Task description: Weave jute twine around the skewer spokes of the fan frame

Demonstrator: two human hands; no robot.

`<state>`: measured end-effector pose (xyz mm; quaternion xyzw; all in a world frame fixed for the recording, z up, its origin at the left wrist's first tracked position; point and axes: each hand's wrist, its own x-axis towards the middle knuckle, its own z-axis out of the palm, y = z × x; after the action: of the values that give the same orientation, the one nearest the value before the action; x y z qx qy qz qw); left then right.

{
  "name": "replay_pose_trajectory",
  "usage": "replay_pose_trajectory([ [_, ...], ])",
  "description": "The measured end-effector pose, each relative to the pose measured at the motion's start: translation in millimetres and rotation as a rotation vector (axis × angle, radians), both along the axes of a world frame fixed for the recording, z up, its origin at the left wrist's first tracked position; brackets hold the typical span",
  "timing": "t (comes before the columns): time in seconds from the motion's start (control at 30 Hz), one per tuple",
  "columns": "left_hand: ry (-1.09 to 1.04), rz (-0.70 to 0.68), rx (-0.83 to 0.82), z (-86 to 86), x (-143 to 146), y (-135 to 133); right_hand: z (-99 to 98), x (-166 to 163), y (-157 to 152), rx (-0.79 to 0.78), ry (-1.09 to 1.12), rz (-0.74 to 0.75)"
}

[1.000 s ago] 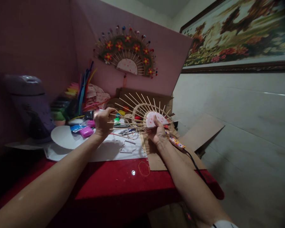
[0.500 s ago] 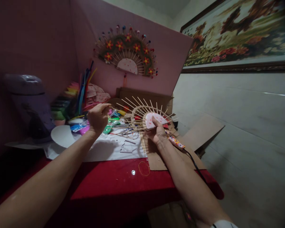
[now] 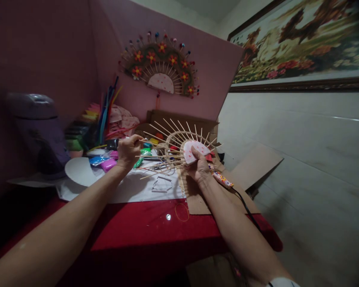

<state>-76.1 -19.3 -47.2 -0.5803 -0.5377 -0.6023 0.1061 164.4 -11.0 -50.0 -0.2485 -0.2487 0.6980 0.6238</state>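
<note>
A half-round fan frame [image 3: 196,150] of thin wooden sticks, with a white base dotted in pink, is held in my right hand [image 3: 200,167], thumb flat on the base. Brown twine [image 3: 169,148] runs in an arc across the sticks. At the left ends of the sticks, my left hand [image 3: 129,151] is closed in a pinch. Whether its fingertips hold a stick end or a strand of twine is too small to tell. Below the frame lies a small clear plastic piece [image 3: 162,184] on white paper [image 3: 122,193].
A glue gun [image 3: 221,179] with a patterned body and black cord rests on cardboard [image 3: 202,203] at the right. Colourful packets [image 3: 109,164] and a purple canister [image 3: 37,135] stand left. A finished flower fan [image 3: 161,81] hangs on the pink panel behind. A rubber band [image 3: 182,212] lies in front.
My left hand has moved right and slightly down, closer to the stick ends. The fan frame has turned slightly in my right hand, which stays almost in place.
</note>
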Motion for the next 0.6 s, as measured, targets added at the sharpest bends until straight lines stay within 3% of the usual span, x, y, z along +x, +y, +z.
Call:
replay_pose_trajectory([
  [0.3,0.074,-0.168,-0.176,-13.8,16.9,0.1,0.2,-2.8,-4.1,0.038,0.069,0.013],
  [0.6,0.027,-0.289,-0.248,-15.7,28.7,-6.7,-0.4,-5.0,-6.5,0.032,0.045,0.077],
])
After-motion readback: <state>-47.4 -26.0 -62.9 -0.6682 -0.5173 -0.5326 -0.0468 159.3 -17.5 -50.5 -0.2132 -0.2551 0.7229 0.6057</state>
